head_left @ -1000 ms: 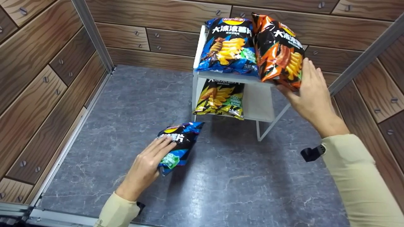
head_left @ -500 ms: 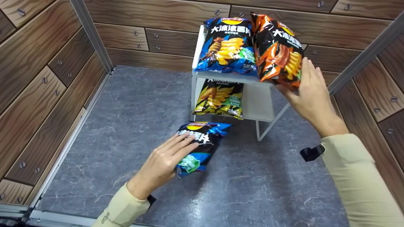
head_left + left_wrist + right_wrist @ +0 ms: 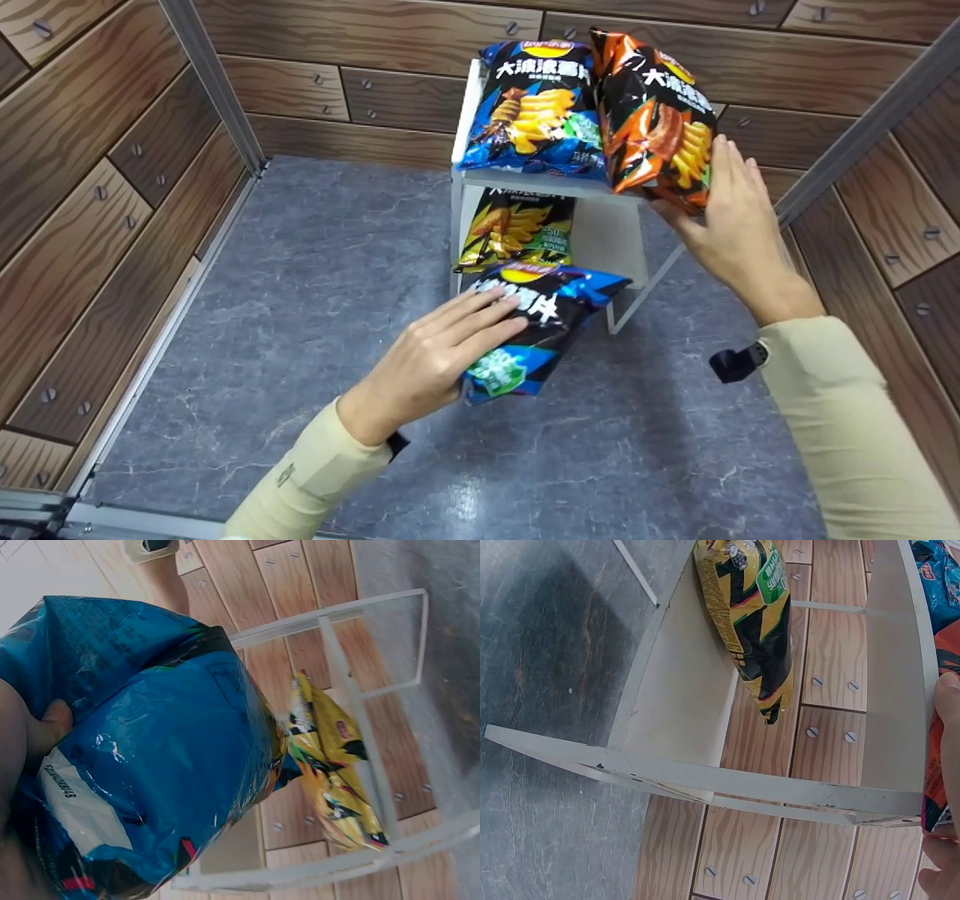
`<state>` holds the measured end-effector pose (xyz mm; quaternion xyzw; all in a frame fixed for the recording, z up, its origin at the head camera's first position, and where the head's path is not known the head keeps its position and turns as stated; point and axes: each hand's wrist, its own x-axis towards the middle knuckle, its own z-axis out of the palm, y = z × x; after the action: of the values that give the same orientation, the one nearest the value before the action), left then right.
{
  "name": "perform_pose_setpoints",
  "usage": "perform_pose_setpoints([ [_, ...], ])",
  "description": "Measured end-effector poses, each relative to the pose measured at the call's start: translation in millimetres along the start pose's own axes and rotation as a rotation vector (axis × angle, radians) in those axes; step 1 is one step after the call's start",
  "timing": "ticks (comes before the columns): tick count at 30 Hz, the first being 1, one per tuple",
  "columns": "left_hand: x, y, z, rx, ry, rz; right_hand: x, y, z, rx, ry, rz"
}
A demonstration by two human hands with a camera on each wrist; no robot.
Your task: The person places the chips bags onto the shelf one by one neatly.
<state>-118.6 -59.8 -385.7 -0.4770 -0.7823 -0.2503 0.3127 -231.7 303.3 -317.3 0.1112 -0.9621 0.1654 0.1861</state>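
My left hand [image 3: 424,352] grips a blue-and-black bag of potato chips [image 3: 555,330] in front of the shelf unit. In the left wrist view, its thumb presses on the bag's plain blue back [image 3: 180,742]. My right hand [image 3: 742,217] holds the lower right corner of an orange-and-black chip bag [image 3: 660,120] on the top shelf, thumb at the lower edge and fingers along the right side. Beside that lies another blue chip bag [image 3: 540,105]. A yellow-and-black chip bag [image 3: 517,225] lies on the left of the lower shelf, its bottom edge partly hidden by the held bag.
The white two-tier shelf unit [image 3: 626,240] stands near the back wall, its legs on the grey marbled floor [image 3: 337,225]. Wood-patterned panels [image 3: 405,97] and grey metal posts [image 3: 214,82] enclose the space. The lower shelf [image 3: 679,682] shows bare board beside the yellow bag.
My left hand has carried the blue chip bag rightward and slightly up toward the shelf unit, so it now overlaps the lower shelf's front. My right hand and the orange bag have stayed put.
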Motion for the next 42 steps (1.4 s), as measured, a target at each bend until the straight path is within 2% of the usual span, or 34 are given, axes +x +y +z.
perform_pose_setpoints([
  [14,45.2,-11.5,23.4,0.244,0.001,0.156,-1,-1,1,0.002,0.009,-0.006],
  [19,57.2,-18.2,35.7,0.291,-0.047,0.194,-1,-2,1,0.010,-0.005,0.004],
  [23,65.7,-26.2,46.5,0.345,-0.111,0.207,-1,-1,0,0.013,-0.007,0.009],
  [26,73.0,-32.6,55.4,0.408,-0.133,0.217,-1,0,0,0.012,0.001,0.005],
  [29,80.4,-37.4,65.1,0.460,-0.140,0.228,-1,-1,0,0.009,0.009,-0.002],
  [35,94.4,-42.5,85.6,0.508,-0.171,0.246,0,-2,0,-0.003,0.007,-0.005],
  [42,112.7,-46.9,110.5,0.579,-0.167,0.222,-1,-1,0,0.000,0.026,-0.017],
])
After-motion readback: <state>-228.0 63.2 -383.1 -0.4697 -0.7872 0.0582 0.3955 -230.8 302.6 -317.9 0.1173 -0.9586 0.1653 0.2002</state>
